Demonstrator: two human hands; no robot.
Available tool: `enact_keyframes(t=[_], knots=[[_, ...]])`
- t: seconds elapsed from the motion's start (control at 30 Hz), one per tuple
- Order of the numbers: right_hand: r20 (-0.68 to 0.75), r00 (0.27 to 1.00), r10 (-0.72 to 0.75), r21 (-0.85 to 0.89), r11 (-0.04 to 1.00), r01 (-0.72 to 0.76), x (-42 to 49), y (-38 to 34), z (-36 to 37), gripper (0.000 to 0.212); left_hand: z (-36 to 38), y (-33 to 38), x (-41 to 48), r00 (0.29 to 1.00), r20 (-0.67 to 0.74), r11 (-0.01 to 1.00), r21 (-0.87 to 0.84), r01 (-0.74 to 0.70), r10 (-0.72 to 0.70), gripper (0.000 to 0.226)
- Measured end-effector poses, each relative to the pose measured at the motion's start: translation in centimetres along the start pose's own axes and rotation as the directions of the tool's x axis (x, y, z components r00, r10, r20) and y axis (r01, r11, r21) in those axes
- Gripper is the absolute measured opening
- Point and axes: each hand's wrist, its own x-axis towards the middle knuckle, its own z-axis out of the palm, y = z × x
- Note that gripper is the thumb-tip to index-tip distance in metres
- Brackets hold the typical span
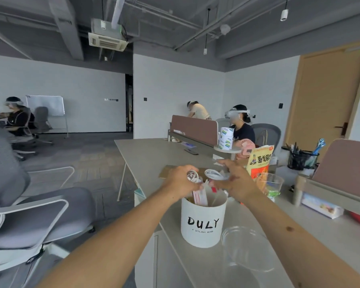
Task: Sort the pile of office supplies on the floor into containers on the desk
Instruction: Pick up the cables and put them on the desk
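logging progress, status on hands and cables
Left hand grips coiled white cable; right hand grips second coil. Both over DULY tub, papers already inside. Path clear.

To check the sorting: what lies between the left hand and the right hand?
Head view: two coiled white cables; left hand grips one, right hand the other.

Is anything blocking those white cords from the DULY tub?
No lid covers the tub. The left hand and right hand hold the cords just above its open top; only packets standing inside crowd it.

Two cable coils [192,176] [215,174], one white tub [203,225], two clear cups [245,249] [274,183]
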Motion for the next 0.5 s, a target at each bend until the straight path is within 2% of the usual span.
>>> enact_keyframes(t=[0.07, 0.17, 0.27, 0.37, 0.43, 0.5], knots=[[0.03, 1.0, 0.006, -0.004, 1.0, -0.006, 0.3, 0.9, 0.4, 0.079, 0.4, -0.4, 0.6, 1.0, 0.015, 1.0, 0.009, 0.005, -0.005, 0.054], [0.004, 1.0, 0.003, 0.03, 1.0, -0.003, 0.8, 1.8, 0.4, 0.07, 0.7, -1.1, 1.7, 1.0, 0.001, 1.0, -0.015, 0.026, -0.026, 0.056], [-0.042, 0.999, 0.021, 0.09, 0.996, -0.017, 1.3, 2.0, 0.2, 0.052, 0.7, -0.9, 2.4, 0.995, -0.007, 0.978, -0.187, 0.096, -0.098, 0.052], [-0.007, 0.997, 0.075, 0.179, 0.981, -0.073, 1.7, 1.6, 0.3, 0.035, 1.1, 0.0, 3.0, 0.985, 0.062, 0.924, -0.342, 0.171, -0.16, 0.052], [0.039, 0.99, 0.133, 0.2, 0.97, -0.138, 1.9, 1.3, 0.5, 0.031, 1.6, 0.3, 3.3, 0.982, 0.091, 0.902, -0.388, 0.19, -0.167, 0.051], [0.037, 0.985, 0.171, 0.205, 0.963, -0.175, 2.0, 1.2, 0.6, 0.032, 2.3, 0.3, 3.6, 0.983, 0.089, 0.895, -0.406, 0.185, -0.162, 0.039]])
